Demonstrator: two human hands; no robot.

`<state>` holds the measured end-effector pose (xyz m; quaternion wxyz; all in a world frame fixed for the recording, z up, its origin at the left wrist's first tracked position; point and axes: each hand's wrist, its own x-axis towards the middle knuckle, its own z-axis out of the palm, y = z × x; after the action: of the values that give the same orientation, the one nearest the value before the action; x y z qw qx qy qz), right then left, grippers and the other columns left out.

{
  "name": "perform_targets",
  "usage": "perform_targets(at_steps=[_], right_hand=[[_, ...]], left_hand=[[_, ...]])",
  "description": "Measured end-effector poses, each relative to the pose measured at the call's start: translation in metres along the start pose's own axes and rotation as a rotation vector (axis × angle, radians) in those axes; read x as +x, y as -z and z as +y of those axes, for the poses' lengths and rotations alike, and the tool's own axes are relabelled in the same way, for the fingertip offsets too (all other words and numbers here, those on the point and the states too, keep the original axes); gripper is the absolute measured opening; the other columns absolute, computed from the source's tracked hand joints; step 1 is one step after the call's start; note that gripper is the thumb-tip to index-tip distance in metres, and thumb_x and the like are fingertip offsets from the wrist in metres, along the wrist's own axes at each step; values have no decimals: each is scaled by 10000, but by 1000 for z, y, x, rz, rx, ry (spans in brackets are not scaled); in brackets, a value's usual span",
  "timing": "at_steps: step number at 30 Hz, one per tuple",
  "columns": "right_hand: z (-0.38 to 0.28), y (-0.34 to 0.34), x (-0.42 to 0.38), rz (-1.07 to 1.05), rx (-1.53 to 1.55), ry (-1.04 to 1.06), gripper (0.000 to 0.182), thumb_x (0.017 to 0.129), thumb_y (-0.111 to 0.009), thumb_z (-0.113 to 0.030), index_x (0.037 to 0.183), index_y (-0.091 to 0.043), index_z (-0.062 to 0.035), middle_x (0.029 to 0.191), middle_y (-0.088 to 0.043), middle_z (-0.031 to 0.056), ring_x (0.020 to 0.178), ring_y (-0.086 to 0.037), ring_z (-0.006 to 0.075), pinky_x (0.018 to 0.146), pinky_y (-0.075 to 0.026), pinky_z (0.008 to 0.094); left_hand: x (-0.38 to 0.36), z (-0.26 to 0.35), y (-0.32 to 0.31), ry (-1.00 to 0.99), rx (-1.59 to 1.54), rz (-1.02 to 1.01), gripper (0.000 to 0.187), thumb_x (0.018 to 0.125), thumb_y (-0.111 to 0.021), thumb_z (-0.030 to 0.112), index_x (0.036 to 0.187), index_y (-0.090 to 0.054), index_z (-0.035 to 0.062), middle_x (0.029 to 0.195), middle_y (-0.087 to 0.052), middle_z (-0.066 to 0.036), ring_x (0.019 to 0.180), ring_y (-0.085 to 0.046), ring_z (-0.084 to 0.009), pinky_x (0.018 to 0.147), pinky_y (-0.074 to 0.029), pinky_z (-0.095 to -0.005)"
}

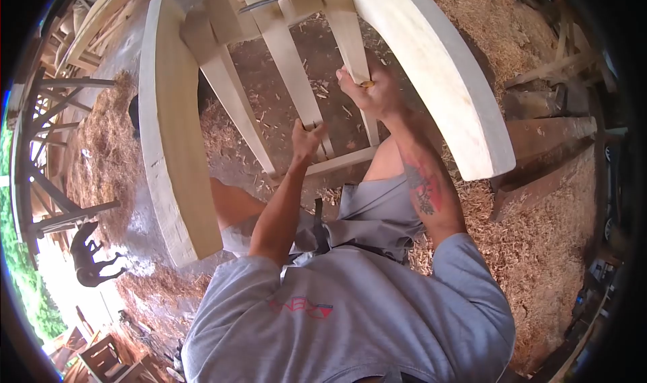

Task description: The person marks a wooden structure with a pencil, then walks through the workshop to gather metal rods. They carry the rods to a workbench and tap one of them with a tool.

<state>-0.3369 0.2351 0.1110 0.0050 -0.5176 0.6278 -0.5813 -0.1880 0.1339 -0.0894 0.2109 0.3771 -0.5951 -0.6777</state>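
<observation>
A pale wooden frame, like a chair back, stands in front of me, with several tapering slats between two thick side pieces. My left hand (309, 139) is closed around the middle slat (286, 63) near its lower end. Dark marks show on that slat by the fingers. Higher up, my right hand (375, 92) is wrapped about the right slat (342, 29). A small yellowish thing (366, 84) shows at its grip, too small to name. The left slat (236, 103) is untouched. A crosspiece (340, 162) joins the slats near my knees.
Thick curved side pieces flank my arms, the left one (172, 147) and the right one (438, 66). A thin grey bar (261, 4) lies across the middle slat's upper part. Wood shavings (532, 248) cover the ground. At the left stands a dark dog (86, 258) near timber trestles (57, 140).
</observation>
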Motion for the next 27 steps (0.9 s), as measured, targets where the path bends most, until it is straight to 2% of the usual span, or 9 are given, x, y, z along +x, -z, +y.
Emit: perform_targets(at_steps=[4, 7, 9, 12, 15, 18, 21, 23, 27], right_hand=[[-11, -1, 1, 35, 40, -53, 198, 829, -693, -100, 981, -593, -20, 766, -657, 67, 695, -648, 131, 631, -529, 297], [-8, -1, 2, 37, -53, -14, 199, 836, -689, -107, 987, -591, -20, 762, -657, 64, 688, -646, 127, 622, -529, 298], [0, -4, -2, 46, 47, -66, 213, 833, -705, -138, 975, -601, -18, 765, -657, 62, 701, -645, 126, 633, -526, 290], [16, -7, -12, 53, -134, -87, 240, 827, -727, -180, 959, -613, -14, 769, -658, 60, 709, -642, 130, 646, -524, 287], [3, -6, -16, 86, -224, -106, 269, 835, -728, -250, 941, -629, -24, 748, -652, 64, 697, -639, 134, 627, -510, 292], [16, -3, -21, 78, -267, -97, 273, 847, -711, -290, 945, -651, -42, 717, -644, 69, 671, -636, 139, 590, -497, 305], [18, -3, -19, -22, -297, -170, 270, 850, -705, -287, 954, -660, -42, 728, -657, 79, 661, -646, 157, 589, -502, 312], [7, -5, -14, 132, -255, -52, 268, 855, -696, -282, 959, -663, -37, 735, -670, 93, 663, -664, 176, 597, -510, 316], [12, -7, -17, 123, -321, -74, 265, 858, -689, -273, 968, -662, -34, 750, -682, 106, 682, -680, 192, 610, -518, 320]], left_hand=[[-11, 8, 13, 41, 40, -134, 343, 772, -768, 147, 1031, -599, -2, 895, -662, -50, 782, -616, -111, 701, -502, -267], [-15, 4, 22, -8, -39, -226, 354, 791, -763, 151, 1074, -614, 0, 932, -664, -37, 830, -606, -104, 743, -492, -268], [-15, -6, 25, -30, -40, -263, 344, 806, -740, 162, 1081, -617, -6, 943, -665, -40, 856, -599, -110, 764, -482, -280], [-17, -18, 19, -90, 63, -137, 304, 830, -706, 174, 1061, -623, -7, 935, -666, -44, 838, -597, -119, 759, -476, -291], [-14, -24, 13, -94, 83, -85, 282, 841, -683, 172, 1056, -621, 1, 923, -665, -47, 837, -595, -121, 757, -470, -293], [-14, -23, 15, -108, 52, -113, 266, 838, -682, 156, 1051, -622, 9, 911, -667, -48, 834, -594, -116, 754, -470, -290], [-11, -22, 13, -139, 30, -98, 263, 829, -690, 140, 1044, -621, 6, 910, -671, -54, 842, -602, -121, 767, -475, -290], [-9, -20, 12, -141, 54, -88, 262, 825, -697, 138, 1039, -623, 8, 915, -675, -56, 847, -608, -122, 771, -478, -292], [-4, -19, 13, -165, 96, -74, 269, 816, -712, 144, 1037, -626, 18, 933, -685, -64, 865, -628, -129, 776, -489, -303]])
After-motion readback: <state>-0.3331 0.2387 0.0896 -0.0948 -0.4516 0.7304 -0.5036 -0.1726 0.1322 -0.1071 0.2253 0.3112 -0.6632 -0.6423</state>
